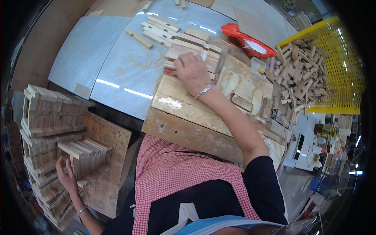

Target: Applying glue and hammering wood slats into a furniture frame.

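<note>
My right hand reaches over the workbench, its fingers bent down around the end of a row of pale wooden strips. The palm hides part of the strips, and a bit of red shows beside the fingertips. Low on the left, my left hand has its fingers apart with nothing visible in them. It is beside a small stack of slatted wooden frames, which stands on a brown board. Whether its fingertips touch the frames I cannot tell.
Taller stacks of wooden frames rise at the far left. Slotted wooden pieces lie on the pale tabletop. A red plastic bag sits behind the bench. At right, a yellow basket holds many short wooden blocks.
</note>
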The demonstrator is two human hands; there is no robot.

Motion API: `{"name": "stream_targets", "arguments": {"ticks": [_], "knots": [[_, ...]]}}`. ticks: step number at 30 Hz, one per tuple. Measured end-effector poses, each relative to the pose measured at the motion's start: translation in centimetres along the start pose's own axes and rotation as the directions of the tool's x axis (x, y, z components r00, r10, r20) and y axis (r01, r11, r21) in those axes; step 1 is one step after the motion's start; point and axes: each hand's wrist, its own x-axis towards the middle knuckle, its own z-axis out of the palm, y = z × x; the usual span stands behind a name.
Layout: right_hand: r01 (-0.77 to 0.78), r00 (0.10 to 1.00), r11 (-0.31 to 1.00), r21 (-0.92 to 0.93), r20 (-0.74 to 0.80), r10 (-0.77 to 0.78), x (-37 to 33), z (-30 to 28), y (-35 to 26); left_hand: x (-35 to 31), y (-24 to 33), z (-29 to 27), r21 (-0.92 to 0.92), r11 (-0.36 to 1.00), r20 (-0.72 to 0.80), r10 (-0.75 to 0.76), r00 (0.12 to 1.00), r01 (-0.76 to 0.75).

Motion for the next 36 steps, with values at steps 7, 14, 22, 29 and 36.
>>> {"name": "stream_targets", "arguments": {"ticks": [7,14,22,29,36], "knots": [[-0.1,0.995,0.99,0.099,-0.012,0.101,0.5,-3.8,0.1,3.6,14.9,2.3,-0.135,0.857,-0.022,0.498,0.867,-0.496],[-0.822,0.508,0.347,0.452,0.305,0.806,-7.3,-8.0,13.1,4.8,27.4,9.7,-0.468,0.616,0.078,0.742,0.665,-0.633],[-0.906,0.326,0.129,0.402,0.472,0.819,-8.2,-4.7,14.4,4.9,41.3,15.5,-0.672,0.292,-0.024,0.91,0.414,-0.68],[-0.867,0.497,0.457,0.197,0.37,0.785,-9.7,-4.6,12.1,2.1,49.2,18.1,-0.608,0.128,-0.126,0.959,0.255,-0.783],[-0.882,0.468,0.419,0.216,0.303,0.83,-10.9,-7.4,15.5,1.2,49.8,20.0,-0.567,0.147,-0.062,0.974,0.22,-0.811]]}}
